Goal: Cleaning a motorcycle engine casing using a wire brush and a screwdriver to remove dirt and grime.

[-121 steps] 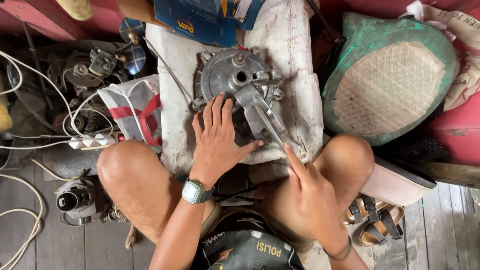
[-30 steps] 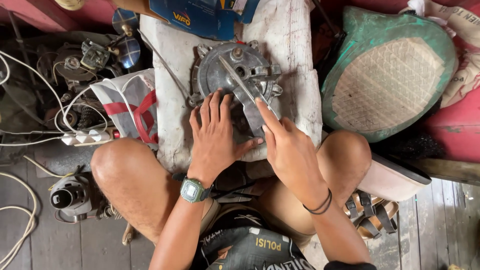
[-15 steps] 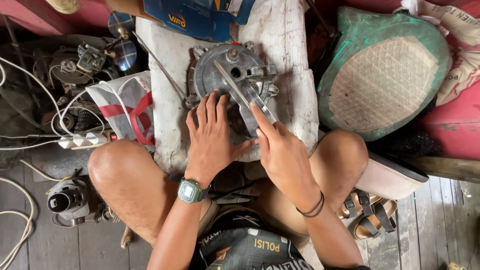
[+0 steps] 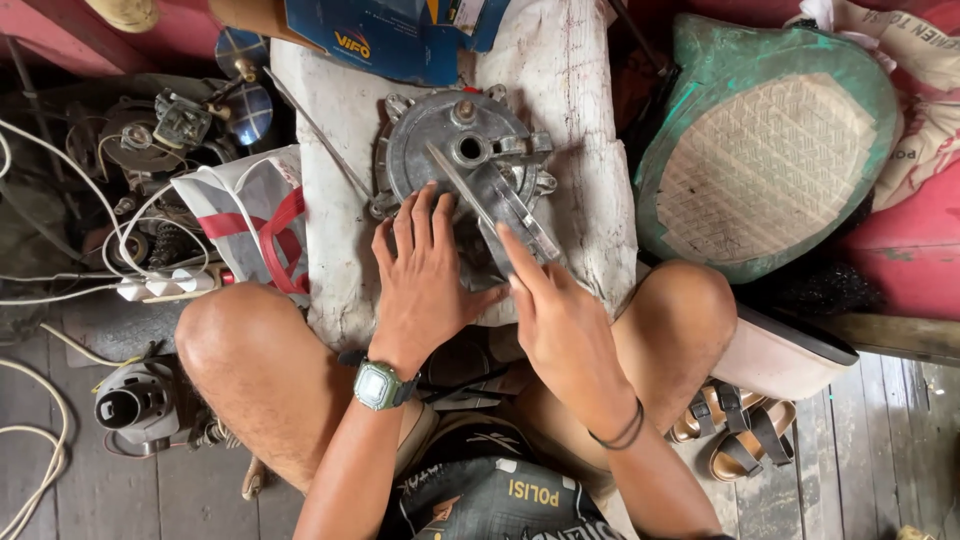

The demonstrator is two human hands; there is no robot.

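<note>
A round grey metal motor housing (image 4: 430, 150) lies on a worn white cloth (image 4: 580, 120) in front of my knees. My left hand (image 4: 425, 285) rests flat on its near edge, fingers spread, a green watch on the wrist. A flat metal bracket (image 4: 525, 215) with a thin rod (image 4: 455, 175) sticks out from the housing toward me. My right hand (image 4: 560, 310) presses on the bracket's near end with the index finger stretched along it. Whether the fingers close around the bracket is hidden.
A blue box (image 4: 385, 35) lies past the housing. To the left are a red and white bag (image 4: 255, 225), motor parts (image 4: 150, 130), white cables (image 4: 60, 170) and a power tool (image 4: 135, 405). A green woven basket (image 4: 765, 150), a white bowl (image 4: 785, 355) and sandals (image 4: 735, 435) lie right.
My right hand has come from beside my knee up onto the bracket and slid slightly left. The left hand stays on the housing. The view has shifted a little.
</note>
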